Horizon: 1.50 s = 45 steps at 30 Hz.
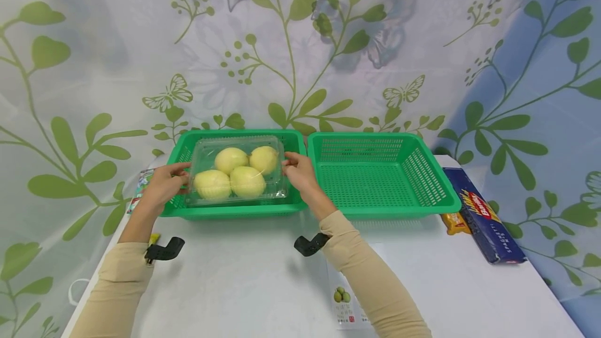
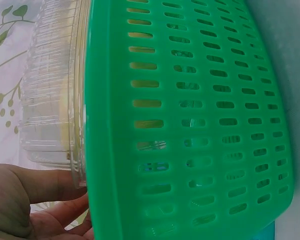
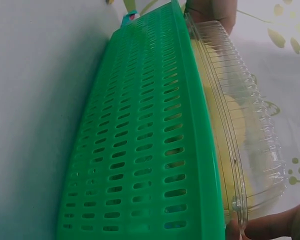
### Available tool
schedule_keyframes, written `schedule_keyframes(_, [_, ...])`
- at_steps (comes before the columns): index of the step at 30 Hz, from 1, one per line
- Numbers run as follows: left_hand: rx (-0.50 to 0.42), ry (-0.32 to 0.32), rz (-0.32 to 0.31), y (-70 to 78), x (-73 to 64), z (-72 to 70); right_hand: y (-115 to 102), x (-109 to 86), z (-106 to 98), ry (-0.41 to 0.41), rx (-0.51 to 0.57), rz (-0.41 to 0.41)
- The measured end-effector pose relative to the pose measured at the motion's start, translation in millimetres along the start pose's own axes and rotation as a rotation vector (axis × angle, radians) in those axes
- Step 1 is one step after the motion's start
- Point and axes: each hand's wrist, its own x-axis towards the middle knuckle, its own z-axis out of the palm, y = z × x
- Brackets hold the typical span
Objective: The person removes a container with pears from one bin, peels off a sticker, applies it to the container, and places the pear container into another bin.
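Leaf-print backdrop (image 1: 253, 98) hangs behind a white worktop (image 1: 225, 286). Two green baskets stand side by side: L basket (image 1: 239, 212) & R basket (image 1: 361, 184). Clear container (image 1: 238, 171) sits in L basket, lid up past the rim, underside mostly hidden. Its long axis runs approx. L–R, so it lies directly btwn the hands, one at each short end, neither clearly nearer. Blue box (image 1: 483, 218), far R, reads "Barilla" & "SPAGHETTI". L hand (image 1: 166, 184) grips the container's L edge; R hand (image 1: 301, 173) pinches its R rim w/ thumb & finger. White sheet (image 1: 347, 309) nr R forearm: fruit pic, red stamp, small print illegible. Four pale yellow fruits (image 1: 248, 181) show thru lid. Orange pkt (image 1: 455, 223) touches or nearly touches box; lettering can't be read.
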Motion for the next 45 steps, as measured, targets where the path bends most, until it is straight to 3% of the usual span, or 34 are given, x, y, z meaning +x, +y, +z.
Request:
schedule_keyframes(7, [-0.025,-0.010,-0.004,1.4,0.7,0.0,-2.6,-1.0,-1.6,0.016,0.059,0.006])
schedule_keyframes(19, [-0.085,-0.020,0.002,-4.6,1.4,-4.3,-4.2,-1.1,-4.2,0.005,0.070,0.017])
schedule_keyframes(27, [-0.220,-0.057,-0.023,-7.5,2.4,-8.3,-4.0,-0.9,-7.9,0.054,0.196,0.028])
schedule_keyframes(36, [-0.341,-0.126,-0.015,-10.1,0.7,-13.9,-4.5,-2.4,-11.0,0.063,0.233,0.022])
schedule_keyframes(45, [-0.333,-0.130,-0.022,-8.5,-1.2,-14.4,-8.9,-5.4,-13.6,0.050,0.243,0.041])
